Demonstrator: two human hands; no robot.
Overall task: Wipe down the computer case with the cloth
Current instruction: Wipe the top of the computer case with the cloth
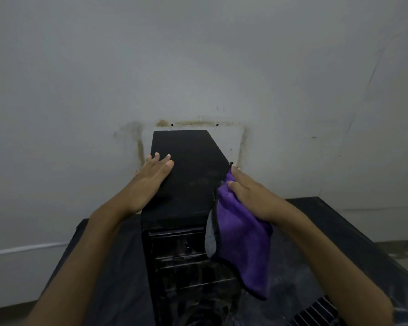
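A black computer case (pixel 189 175) stands upright on a dark table, its dusty front bays facing me. My left hand (pixel 149 182) lies flat with spread fingers on the left part of the case's top. My right hand (pixel 252 196) presses a purple cloth (pixel 243 250) with a grey underside against the case's upper right edge. Most of the cloth hangs down over the case's right side and front corner.
The dark table (pixel 339 231) runs from the wall toward me. A slotted black panel (pixel 316 311) lies at the lower right. A stained white wall (pixel 198 67) stands right behind the case. A white cable (pixel 26 249) runs along the wall at the left.
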